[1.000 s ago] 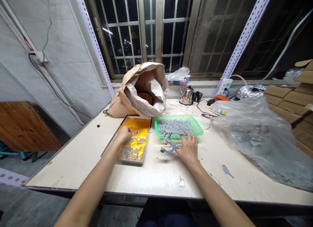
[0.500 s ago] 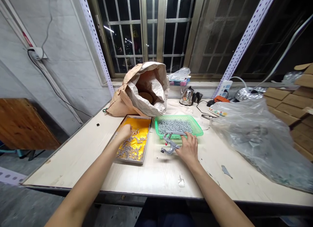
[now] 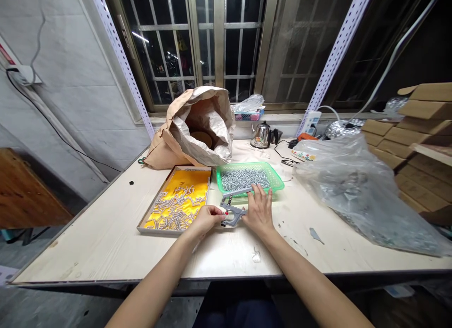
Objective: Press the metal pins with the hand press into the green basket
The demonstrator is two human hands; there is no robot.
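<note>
A grey metal hand press tool (image 3: 233, 209) lies on the table in front of a green basket (image 3: 277, 182) full of small silver metal parts. My right hand (image 3: 259, 210) rests on the tool's handle, fingers curled over it. My left hand (image 3: 207, 218) sits just left of the tool's jaw, fingertips pinched together on a small piece I cannot make out. Left of it lies a shallow box with yellow lining (image 3: 183, 186) scattered with several of the same silver parts.
A large open brown paper sack (image 3: 197, 130) stands behind the box. A big clear plastic bag (image 3: 360, 191) covers the right of the table, with cardboard boxes (image 3: 420, 135) beyond. A kettle (image 3: 260, 135) and a power strip (image 3: 310, 123) sit by the barred window.
My left hand has left the yellow-lined box and come right to the tool's jaw with its fingers pinched. The camera has swung slightly right. My right hand stays on the tool.
</note>
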